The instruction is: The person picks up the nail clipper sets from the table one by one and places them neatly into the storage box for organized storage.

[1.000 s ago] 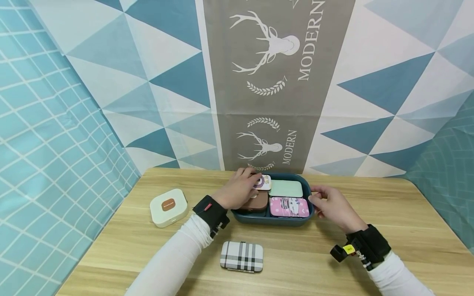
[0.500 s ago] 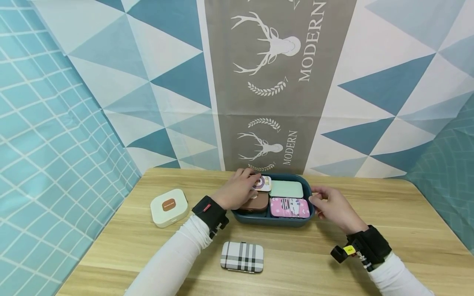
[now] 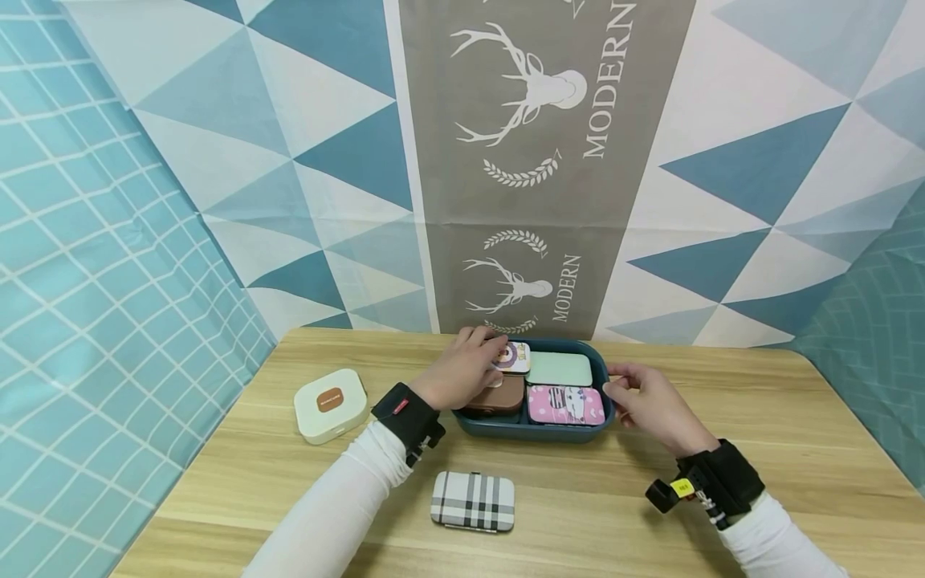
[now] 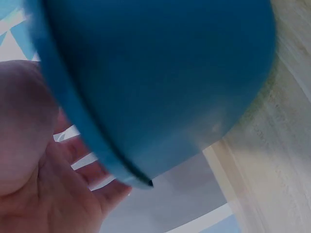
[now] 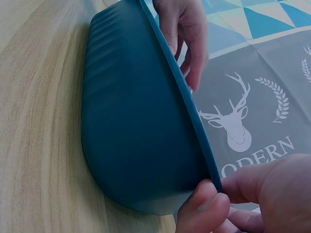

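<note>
A dark blue storage box [image 3: 535, 432] stands at the back of the table, packed with small cases. My left hand [image 3: 462, 373] reaches over its left end and grips a white tin with a purple ring [image 3: 516, 357], thumb in front and fingers behind; much of that tin is covered. Below it, partly under the hand, lies a brown case [image 3: 504, 395]. On the right side sit a mint green tin [image 3: 560, 368] and, in front, a pink cat-print tin [image 3: 565, 405]. At the right end, my right hand [image 3: 646, 401] pinches the box's rim between thumb and fingers.
A plaid case [image 3: 473, 502] lies on the wooden table [image 3: 578, 514] in front of the box. Farther left sits a cream box with a brown oval label [image 3: 329, 406]. A patterned cloth [image 3: 347, 241] hangs directly behind the table.
</note>
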The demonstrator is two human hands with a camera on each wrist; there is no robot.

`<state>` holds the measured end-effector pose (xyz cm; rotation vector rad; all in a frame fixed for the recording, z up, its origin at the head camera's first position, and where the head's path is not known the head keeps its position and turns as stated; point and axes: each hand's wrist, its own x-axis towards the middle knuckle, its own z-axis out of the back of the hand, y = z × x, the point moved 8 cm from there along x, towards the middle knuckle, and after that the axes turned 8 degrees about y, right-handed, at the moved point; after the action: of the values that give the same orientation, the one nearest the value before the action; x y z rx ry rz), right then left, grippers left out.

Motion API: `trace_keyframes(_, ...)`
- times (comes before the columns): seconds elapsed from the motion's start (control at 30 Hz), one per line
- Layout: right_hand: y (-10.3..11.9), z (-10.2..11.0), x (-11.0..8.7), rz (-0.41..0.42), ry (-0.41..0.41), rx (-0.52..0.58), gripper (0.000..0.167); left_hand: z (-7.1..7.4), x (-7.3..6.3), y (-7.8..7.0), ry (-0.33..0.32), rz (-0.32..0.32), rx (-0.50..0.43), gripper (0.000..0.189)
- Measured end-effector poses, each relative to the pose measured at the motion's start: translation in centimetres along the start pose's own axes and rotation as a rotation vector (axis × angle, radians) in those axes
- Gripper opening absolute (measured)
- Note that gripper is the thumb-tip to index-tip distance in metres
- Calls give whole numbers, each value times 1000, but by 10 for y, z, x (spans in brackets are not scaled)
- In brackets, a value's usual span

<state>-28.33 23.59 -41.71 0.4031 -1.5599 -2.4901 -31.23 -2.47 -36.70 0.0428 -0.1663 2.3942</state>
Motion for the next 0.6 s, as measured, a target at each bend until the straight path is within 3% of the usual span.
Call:
trace_keyframes(0.43,-1,1,0,8,2,-7,50,15,-16,-2,-41,-1,-24,57)
trace_keyframes(0.6,-1,1,2,5,4,-8,50,24,-27,1,-85,-11,-55,59)
